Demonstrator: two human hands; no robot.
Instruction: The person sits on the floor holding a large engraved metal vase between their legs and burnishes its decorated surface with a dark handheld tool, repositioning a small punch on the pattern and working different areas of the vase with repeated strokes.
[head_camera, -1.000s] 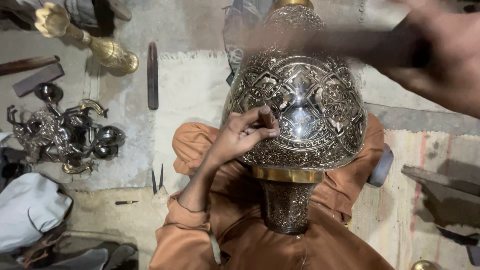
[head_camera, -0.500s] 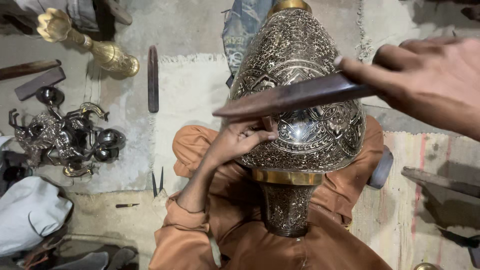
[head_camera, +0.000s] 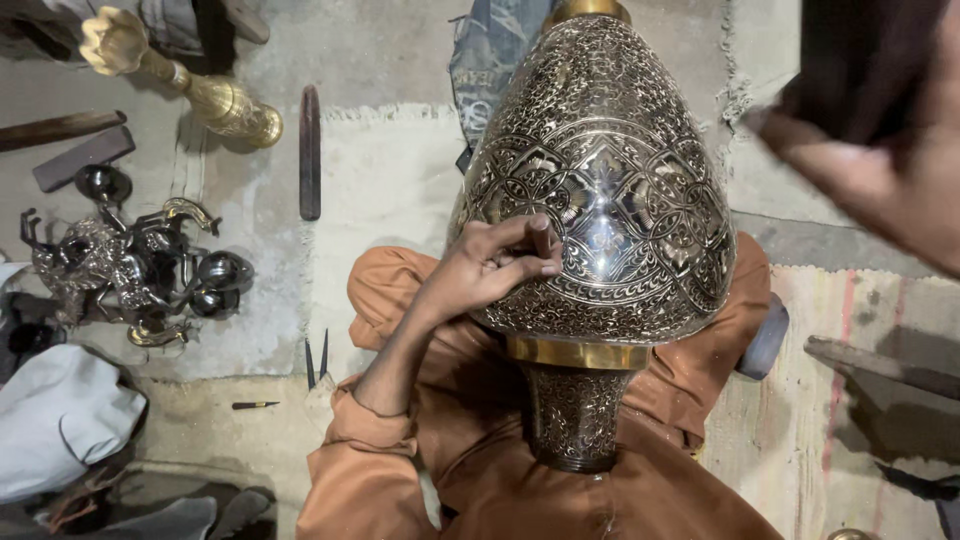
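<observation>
The big carved metal vase (head_camera: 600, 200) lies across the person's lap. The left hand (head_camera: 495, 265) rests on it, fingers pinched shut on a tiny tool. The right hand (head_camera: 880, 150), blurred, has swung up higher, gripping a dark hammer (head_camera: 850, 60). Bare floor lies left.

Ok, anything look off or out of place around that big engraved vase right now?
Nothing stands out. The engraved vase lies across the lap, undamaged, left hand pinched against it. The right hand is only a blur, so its grip is unclear.

Ornate engraved metal vase (head_camera: 610, 190) across lap
</observation>
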